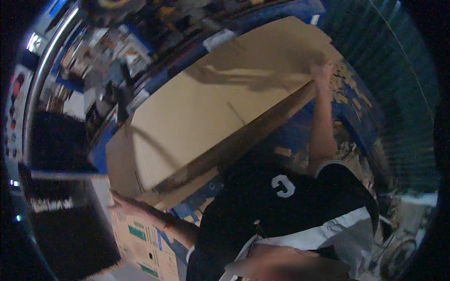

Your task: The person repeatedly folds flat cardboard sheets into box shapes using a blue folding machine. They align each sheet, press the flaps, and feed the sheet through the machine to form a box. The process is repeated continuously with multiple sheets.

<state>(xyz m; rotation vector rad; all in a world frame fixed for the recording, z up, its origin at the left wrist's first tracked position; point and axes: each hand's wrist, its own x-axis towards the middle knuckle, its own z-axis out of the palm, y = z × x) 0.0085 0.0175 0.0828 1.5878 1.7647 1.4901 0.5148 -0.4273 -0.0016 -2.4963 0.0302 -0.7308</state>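
A large brown cardboard sheet [206,112] with folded-up edges lies slantwise before me, from near left to far right. My left hand [124,206] is at its near left corner, thumb and fingers spread apart, beside a printed cardboard piece [140,239] with green patches. Whether the palm touches the sheet I cannot make out. With the arm stretched far, my right hand [322,72] is at the sheet's right end, against its edge. Its fingers are smeared and dim, so their grip does not show. Shadows fall across the sheet's inner face.
Small cardboard scraps [344,89] lie scattered on a blue surface [300,126] at the right. Machinery [124,89] and clutter stand along the far left. A green ribbed wall or curtain [403,84] rises at the right. Beside my left arm is a dark panel [70,234].
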